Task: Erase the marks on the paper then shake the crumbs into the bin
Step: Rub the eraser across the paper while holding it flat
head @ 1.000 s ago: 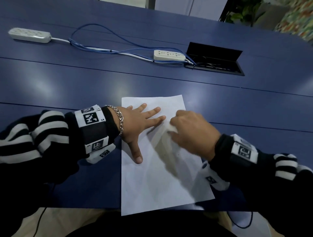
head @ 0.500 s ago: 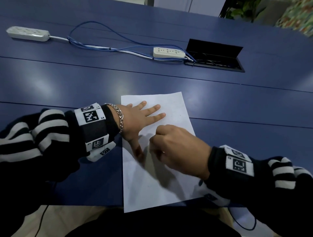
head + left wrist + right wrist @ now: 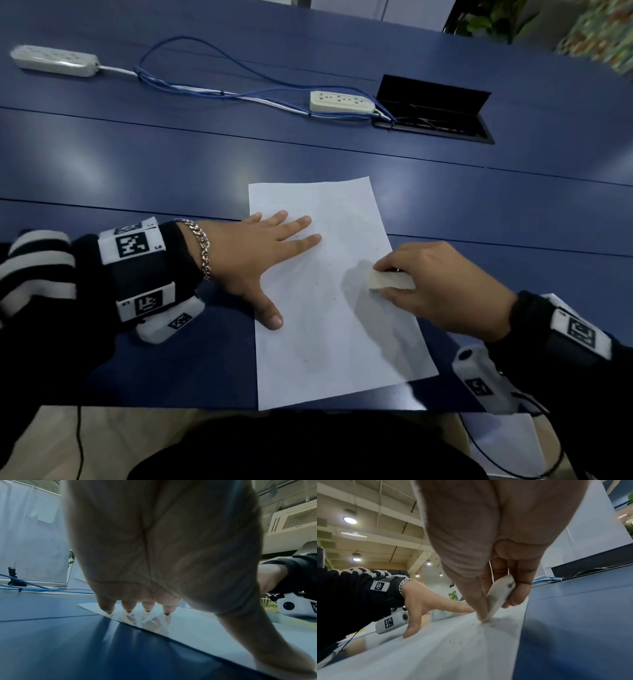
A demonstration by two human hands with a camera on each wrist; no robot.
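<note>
— Lying flat on the blue table (image 3: 171, 178), the paper (image 3: 329, 342) is carrying loose dark crumbs (image 3: 458, 641), yes?
— Yes. The left hand (image 3: 253, 260) is pressing it with fingers spread straight.
— And the right hand (image 3: 442, 291)?
— It is pinching the eraser (image 3: 390, 281), tip touching the sheet near its right edge.
— The open cable box (image 3: 435, 116)?
— Holding cords.
</note>
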